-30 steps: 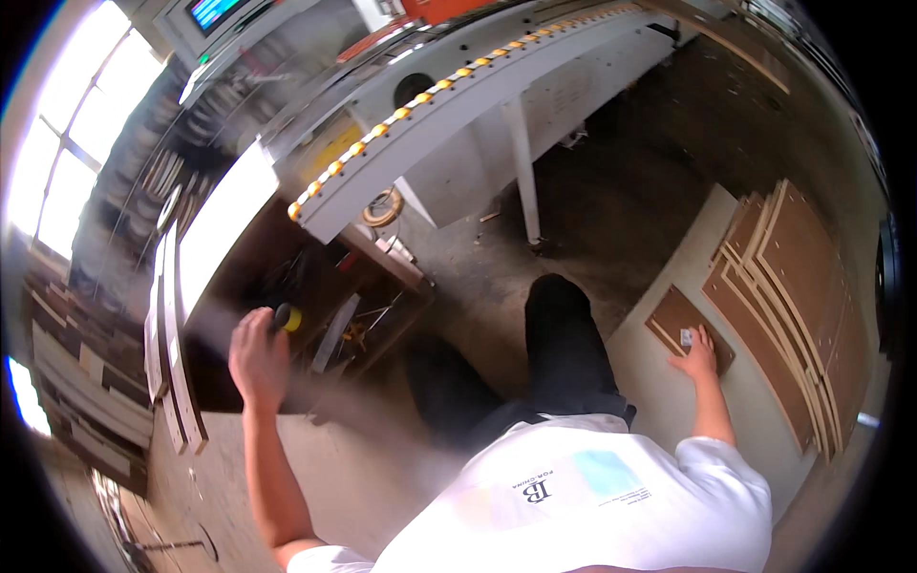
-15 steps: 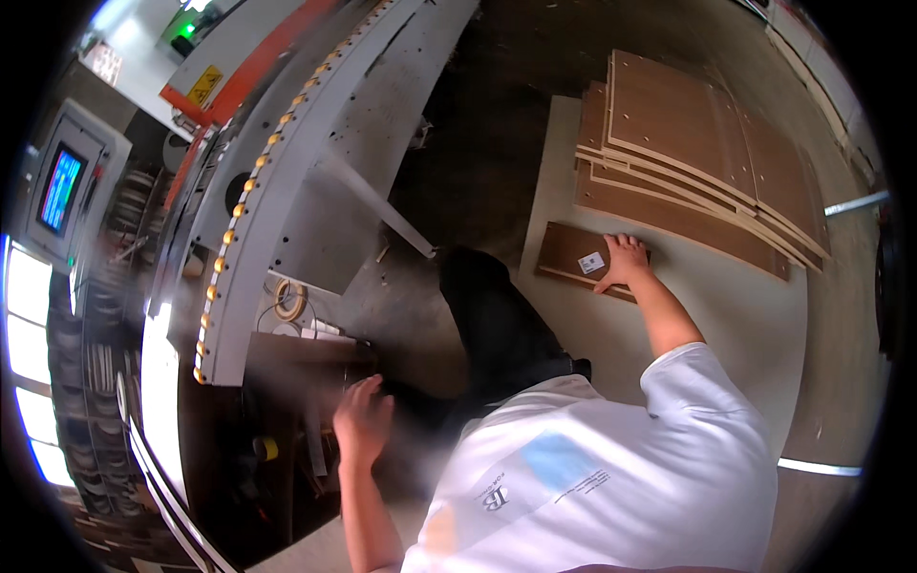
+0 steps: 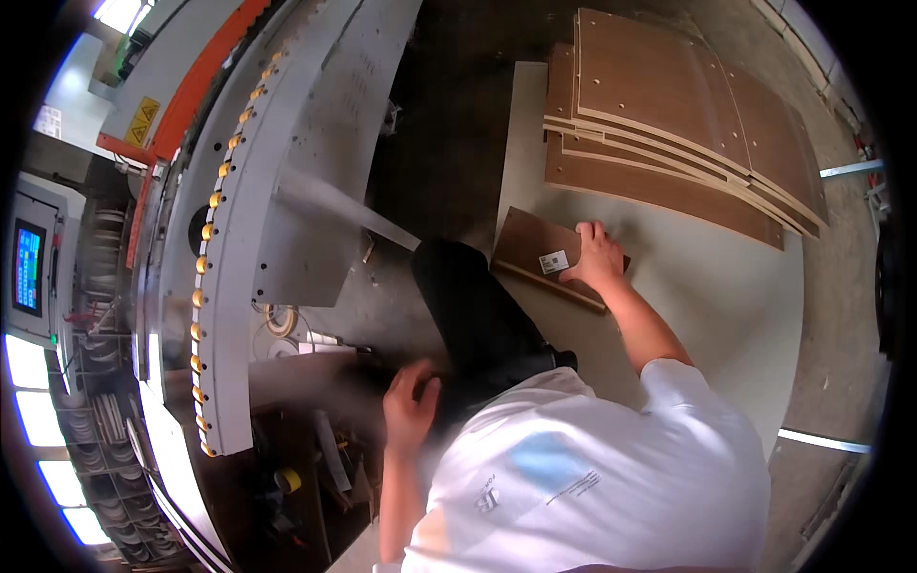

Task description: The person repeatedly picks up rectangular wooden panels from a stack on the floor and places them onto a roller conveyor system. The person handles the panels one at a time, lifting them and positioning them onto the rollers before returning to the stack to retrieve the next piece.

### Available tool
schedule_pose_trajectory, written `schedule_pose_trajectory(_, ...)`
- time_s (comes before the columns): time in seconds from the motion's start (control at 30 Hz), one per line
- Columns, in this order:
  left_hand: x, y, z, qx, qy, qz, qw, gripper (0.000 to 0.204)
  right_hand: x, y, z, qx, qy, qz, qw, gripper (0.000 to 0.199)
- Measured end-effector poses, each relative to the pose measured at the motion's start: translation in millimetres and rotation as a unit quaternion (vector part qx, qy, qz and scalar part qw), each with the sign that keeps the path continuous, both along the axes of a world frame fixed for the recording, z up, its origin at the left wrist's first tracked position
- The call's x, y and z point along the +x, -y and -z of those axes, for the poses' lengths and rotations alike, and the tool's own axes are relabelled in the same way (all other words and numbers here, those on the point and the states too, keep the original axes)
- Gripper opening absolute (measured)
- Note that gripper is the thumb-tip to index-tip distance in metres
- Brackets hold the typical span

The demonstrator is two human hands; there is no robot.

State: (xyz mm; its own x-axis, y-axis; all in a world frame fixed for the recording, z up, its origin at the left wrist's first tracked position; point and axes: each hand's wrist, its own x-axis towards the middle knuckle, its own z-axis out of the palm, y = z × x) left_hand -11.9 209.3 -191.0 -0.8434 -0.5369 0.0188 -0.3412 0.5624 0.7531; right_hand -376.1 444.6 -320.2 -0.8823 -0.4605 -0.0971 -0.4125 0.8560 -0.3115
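My right hand [image 3: 599,260] grips a small brown wooden board [image 3: 531,239], its fingers over the far edge and its thumb by a white label [image 3: 553,262]. A pale edge shows along the board's near side; whether it is one piece or a few stacked, I cannot tell. The board is over a large pale sheet [image 3: 707,286], close to my knee. My left hand [image 3: 411,406] hangs beside my thigh, fingers loosely bent, thumb apart, with nothing seen in it.
Larger brown panels with drilled holes [image 3: 659,86] lie stacked on the sheet's far part. On the left stands a grey machine with a row of yellow rollers [image 3: 206,232] and a lit control screen [image 3: 29,267]. A yellow tape roll [image 3: 287,479] sits low beside my left arm.
My right hand and the labelled board have turned slightly, and more of the board's near edge shows. My left hand has come closer to my thigh, its fingers more bent. The whole view has shifted.
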Motion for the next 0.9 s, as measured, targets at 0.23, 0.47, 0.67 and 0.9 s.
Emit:
schedule_pose_trajectory(0.23,-19,28,-2,0.018,-0.028,0.018,0.999,0.033,8,18,-52,-0.026,0.210,0.024,0.977,0.056)
schedule_pose_trajectory(0.47,-74,56,-86,-0.346,-0.070,0.196,0.915,0.044,26,62,-132,-0.454,0.309,0.000,0.836,0.041)
schedule_pose_trajectory(0.67,-88,102,-173,-0.551,-0.114,0.281,0.777,0.043,77,145,-223,-0.531,0.465,-0.019,0.709,0.046)
schedule_pose_trajectory(0.9,-33,139,-233,-0.654,-0.069,0.213,0.722,0.034,120,225,-261,-0.548,0.601,-0.144,0.564,0.038)
